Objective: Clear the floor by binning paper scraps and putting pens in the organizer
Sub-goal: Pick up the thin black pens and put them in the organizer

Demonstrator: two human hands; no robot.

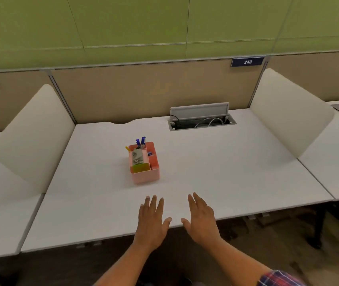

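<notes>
A pink desk organizer [145,176] stands on the white desk [216,172], left of centre. Two blue pens [140,140] stick up from its back compartment, with a yellow one [127,148] beside them. A grey item and a green pad fill its front compartments. My left hand [152,219] and my right hand [201,217] hover flat, palms down, over the desk's front edge, fingers spread, holding nothing. Both are well short of the organizer. No paper scraps or loose pens show, and only a dark strip of floor under the desk is visible.
An open cable hatch [201,121] with wires sits at the desk's back right. White side dividers [288,116] flank the desk. A tan back panel carries a blue label reading 248 [247,62]. Dark desk legs [319,228] stand on the floor at right.
</notes>
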